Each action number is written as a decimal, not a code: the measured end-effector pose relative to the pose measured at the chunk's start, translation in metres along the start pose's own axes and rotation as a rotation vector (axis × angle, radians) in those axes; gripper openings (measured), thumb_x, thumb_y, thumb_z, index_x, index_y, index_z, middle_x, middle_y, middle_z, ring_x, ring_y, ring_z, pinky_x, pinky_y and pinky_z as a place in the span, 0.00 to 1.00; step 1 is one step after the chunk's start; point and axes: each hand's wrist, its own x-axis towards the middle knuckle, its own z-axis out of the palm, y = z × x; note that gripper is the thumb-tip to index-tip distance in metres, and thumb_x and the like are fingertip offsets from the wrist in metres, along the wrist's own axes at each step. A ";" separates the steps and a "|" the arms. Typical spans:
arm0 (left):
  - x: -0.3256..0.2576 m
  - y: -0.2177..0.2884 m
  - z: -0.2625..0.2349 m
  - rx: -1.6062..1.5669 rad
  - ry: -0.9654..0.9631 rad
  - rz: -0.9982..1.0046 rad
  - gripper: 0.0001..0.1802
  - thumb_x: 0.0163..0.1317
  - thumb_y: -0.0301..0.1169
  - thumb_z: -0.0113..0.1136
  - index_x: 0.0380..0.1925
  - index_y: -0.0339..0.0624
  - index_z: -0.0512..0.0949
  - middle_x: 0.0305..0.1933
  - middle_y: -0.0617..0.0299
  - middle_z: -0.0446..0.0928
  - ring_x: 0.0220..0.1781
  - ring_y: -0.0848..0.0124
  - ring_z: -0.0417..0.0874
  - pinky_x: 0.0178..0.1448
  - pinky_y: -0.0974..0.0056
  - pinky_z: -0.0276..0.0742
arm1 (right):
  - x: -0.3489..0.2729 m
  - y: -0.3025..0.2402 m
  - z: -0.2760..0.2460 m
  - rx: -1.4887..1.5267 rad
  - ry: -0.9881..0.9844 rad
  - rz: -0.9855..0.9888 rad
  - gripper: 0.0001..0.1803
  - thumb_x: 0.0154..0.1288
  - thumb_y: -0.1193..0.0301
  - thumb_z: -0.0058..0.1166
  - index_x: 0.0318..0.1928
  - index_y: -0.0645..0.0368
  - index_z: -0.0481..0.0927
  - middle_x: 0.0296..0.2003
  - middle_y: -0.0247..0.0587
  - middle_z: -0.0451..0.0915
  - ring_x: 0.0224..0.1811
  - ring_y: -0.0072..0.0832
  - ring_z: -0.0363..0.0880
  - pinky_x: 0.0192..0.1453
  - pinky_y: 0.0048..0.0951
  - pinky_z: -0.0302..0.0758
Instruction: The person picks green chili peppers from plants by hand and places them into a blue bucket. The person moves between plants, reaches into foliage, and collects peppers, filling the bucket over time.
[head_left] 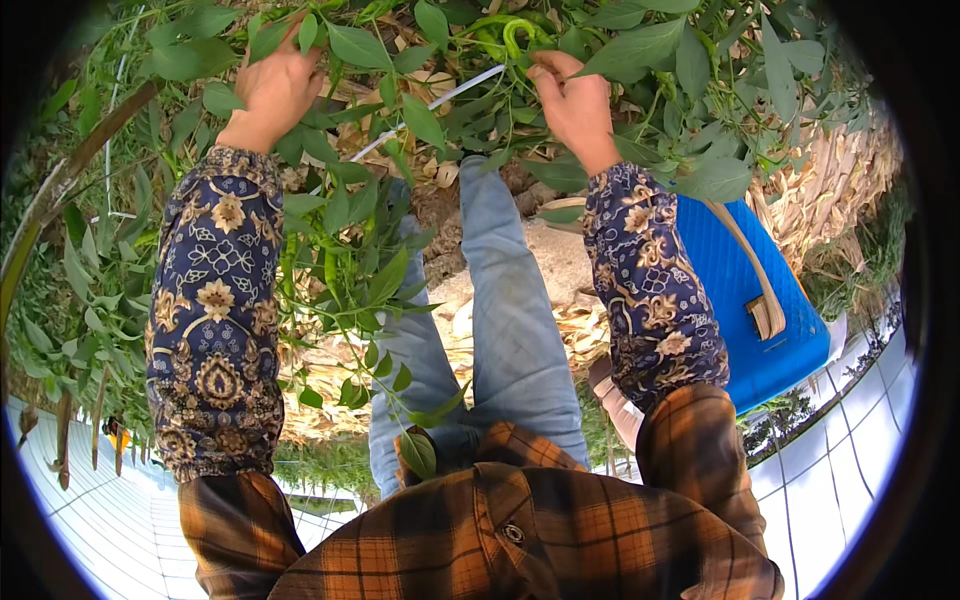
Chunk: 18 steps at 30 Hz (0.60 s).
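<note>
A leafy pepper plant [350,250] fills the upper part of the head view. My right hand [578,105] reaches into it, fingertips pinched at a curved green pepper [512,38] that hangs among the leaves. My left hand [272,92] is pushed into the foliage further left. Its fingers curl among leaves and stems and are partly hidden, so its grip is unclear. Both forearms wear dark blue patterned sleeve covers over an orange plaid shirt.
A blue container [745,290] with a beige strap handle sits on the ground by my right arm. A white string [445,98] runs between my hands. My legs in blue jeans [510,320] stand on dry straw-covered soil [850,180]. More plants crowd the left side.
</note>
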 end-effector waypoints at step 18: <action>-0.008 -0.012 0.001 0.077 0.059 0.122 0.16 0.56 0.35 0.65 0.45 0.45 0.80 0.67 0.54 0.68 0.45 0.53 0.83 0.49 0.51 0.80 | 0.045 -0.040 0.159 1.295 0.500 1.106 0.06 0.70 0.75 0.50 0.40 0.67 0.71 0.23 0.44 0.76 0.17 0.28 0.74 0.16 0.31 0.65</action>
